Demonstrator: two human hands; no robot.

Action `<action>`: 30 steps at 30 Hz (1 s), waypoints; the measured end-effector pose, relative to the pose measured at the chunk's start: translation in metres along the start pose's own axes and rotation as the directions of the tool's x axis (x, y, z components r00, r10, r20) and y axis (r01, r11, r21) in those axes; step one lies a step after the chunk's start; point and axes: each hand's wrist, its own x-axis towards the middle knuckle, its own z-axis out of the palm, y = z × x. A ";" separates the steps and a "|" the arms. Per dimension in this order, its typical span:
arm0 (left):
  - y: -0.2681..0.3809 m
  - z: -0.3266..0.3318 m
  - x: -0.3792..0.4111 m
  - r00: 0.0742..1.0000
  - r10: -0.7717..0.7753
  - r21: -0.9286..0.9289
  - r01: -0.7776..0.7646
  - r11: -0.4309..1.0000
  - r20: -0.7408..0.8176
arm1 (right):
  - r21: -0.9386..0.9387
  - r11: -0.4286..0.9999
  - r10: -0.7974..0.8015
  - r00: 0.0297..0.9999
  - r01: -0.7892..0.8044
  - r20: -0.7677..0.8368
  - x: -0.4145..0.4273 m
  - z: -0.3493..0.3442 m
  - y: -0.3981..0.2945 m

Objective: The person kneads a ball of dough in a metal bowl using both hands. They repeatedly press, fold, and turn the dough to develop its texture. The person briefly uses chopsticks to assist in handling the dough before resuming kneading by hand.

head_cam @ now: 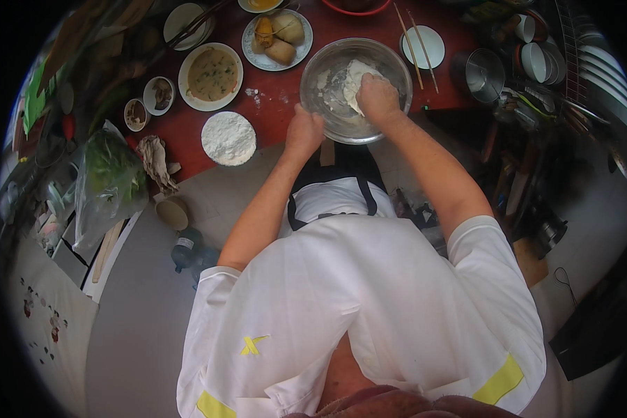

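Note:
A wide stainless steel bowl (339, 128) stands at the front edge of the red table, with a lump of white dough (356, 78) and floury bits inside. My right hand (379, 99) presses on the dough with curled fingers. At the bowl's left rim, my left hand (305, 127) is closed on the metal edge. Left of that hand sits a round container heaped with white flour (229, 138). Spilled flour dots the red tabletop (271, 112) between the container and the steel bowl.
Bowls of soup (212, 78) and brown food (159, 96) stand left. A plate of root vegetables (277, 41) is behind. Chopsticks (420, 52) lie across a white dish (428, 47) at right, near a metal pot (484, 76). A plastic bag of greens (109, 177) is far left.

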 end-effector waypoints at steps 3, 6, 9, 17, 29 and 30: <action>-0.019 0.006 0.011 0.987 0.147 0.083 -0.142 0.986 -0.059 | -0.021 1.000 -0.017 0.999 0.016 -0.035 0.001 -0.002 0.011; -0.026 0.010 0.012 0.987 0.142 0.130 -0.132 0.983 -0.075 | 0.020 0.994 0.096 0.958 -0.106 0.270 -0.008 -0.013 -0.005; -0.018 0.006 0.010 0.996 0.081 0.133 -0.076 0.988 -0.035 | 0.080 0.995 0.040 0.962 -0.063 0.269 -0.005 -0.003 -0.012; -0.012 0.005 0.005 0.999 0.046 0.095 -0.045 0.994 -0.009 | 0.212 0.952 0.131 0.919 -0.221 0.373 0.053 0.002 0.000; -0.017 0.013 0.003 0.998 0.025 0.089 -0.020 0.996 -0.059 | 0.390 0.887 -0.005 0.840 -0.247 0.542 0.080 0.011 0.021; -0.018 0.013 0.001 0.998 0.029 0.089 -0.024 0.996 -0.062 | 0.393 0.893 -0.023 0.848 -0.221 0.530 0.078 0.010 0.021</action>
